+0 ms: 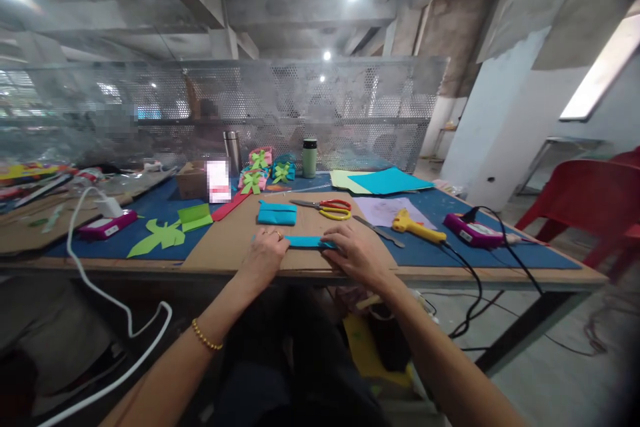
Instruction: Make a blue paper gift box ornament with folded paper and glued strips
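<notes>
A narrow blue strip [306, 241], paper or felt, lies across the brown cardboard sheet [220, 247] near the table's front edge. My left hand [267, 255] has its fingers bent and pressed together on the strip's left end. At the other end, the fingers and thumb of my right hand [353, 255] close on the strip, hiding its tip. Just beyond my left hand lies a folded blue piece [277, 214]. Scissors with red and yellow handles [335, 209] rest behind the strip, blades pointing left.
A metal blade [380, 232] and yellow glue gun [419, 227] lie to the right, near a purple power strip [473, 232]. Green cut-outs [159, 237] are at left. Behind stand a green tumbler [310, 160], steel flask [232, 150] and blue sheets [393, 180]. Cords hang over the front edge.
</notes>
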Motion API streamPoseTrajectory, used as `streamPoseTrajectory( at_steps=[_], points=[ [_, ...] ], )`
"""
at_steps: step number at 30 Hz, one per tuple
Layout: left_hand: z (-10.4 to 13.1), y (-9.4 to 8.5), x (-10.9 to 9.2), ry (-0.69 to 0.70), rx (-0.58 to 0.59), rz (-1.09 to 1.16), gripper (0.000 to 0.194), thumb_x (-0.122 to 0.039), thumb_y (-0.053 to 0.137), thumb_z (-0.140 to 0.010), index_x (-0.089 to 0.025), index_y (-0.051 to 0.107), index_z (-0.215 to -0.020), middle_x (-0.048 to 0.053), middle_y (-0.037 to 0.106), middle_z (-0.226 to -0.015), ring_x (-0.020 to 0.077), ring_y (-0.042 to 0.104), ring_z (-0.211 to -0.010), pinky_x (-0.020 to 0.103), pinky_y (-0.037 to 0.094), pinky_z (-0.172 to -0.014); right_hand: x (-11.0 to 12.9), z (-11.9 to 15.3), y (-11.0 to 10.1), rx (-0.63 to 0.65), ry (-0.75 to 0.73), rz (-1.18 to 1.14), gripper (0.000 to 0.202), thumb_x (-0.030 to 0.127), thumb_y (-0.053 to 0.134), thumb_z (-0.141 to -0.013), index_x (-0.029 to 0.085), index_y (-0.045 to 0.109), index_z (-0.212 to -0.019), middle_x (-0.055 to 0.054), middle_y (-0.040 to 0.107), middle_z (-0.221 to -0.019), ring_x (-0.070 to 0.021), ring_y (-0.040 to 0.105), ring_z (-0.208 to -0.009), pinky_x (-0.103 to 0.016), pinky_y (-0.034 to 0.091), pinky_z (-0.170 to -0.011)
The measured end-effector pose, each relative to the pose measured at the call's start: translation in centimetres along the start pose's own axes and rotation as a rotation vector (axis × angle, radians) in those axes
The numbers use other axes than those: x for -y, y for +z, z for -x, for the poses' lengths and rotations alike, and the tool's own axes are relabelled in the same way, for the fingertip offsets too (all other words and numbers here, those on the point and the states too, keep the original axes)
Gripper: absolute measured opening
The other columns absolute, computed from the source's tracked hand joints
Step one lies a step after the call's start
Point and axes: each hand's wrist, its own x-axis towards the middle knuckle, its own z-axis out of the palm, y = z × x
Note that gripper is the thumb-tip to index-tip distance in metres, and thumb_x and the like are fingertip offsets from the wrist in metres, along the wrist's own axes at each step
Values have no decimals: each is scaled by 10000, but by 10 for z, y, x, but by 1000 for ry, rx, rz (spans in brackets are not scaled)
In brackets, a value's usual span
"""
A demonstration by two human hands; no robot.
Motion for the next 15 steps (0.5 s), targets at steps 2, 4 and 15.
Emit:
streamPoseTrajectory(
  at_steps=[2,4,15],
  points=[
    [-3,0,1,-10,16,18,240,-121,509,-943,-179,683,-788,93,638,-842,231,556,-840,378,386,-759,2,-7,-2,26,-41,70,161,256,613,-940,239,708,-1068,-81,655,-1115,-237,549,-1058,-381,412,-932],
    [-6,1,3,-15,31,33,237,-157,517,-950,-179,685,-784,92,639,-859,228,555,-854,372,386,-759,5,-13,-2,67,-90,129,158,238,577,-961,240,732,-994,-72,656,-1032,-229,536,-1003,-366,389,-912],
    [6,-4,12,-94,10,124,190,-222,526,-958,-175,670,-843,89,662,-914,231,581,-906,371,385,-789,-3,-14,10,80,-40,-4,260,212,527,-969,181,712,-789,-57,624,-843,-176,554,-822,-275,408,-758]
  ],
)
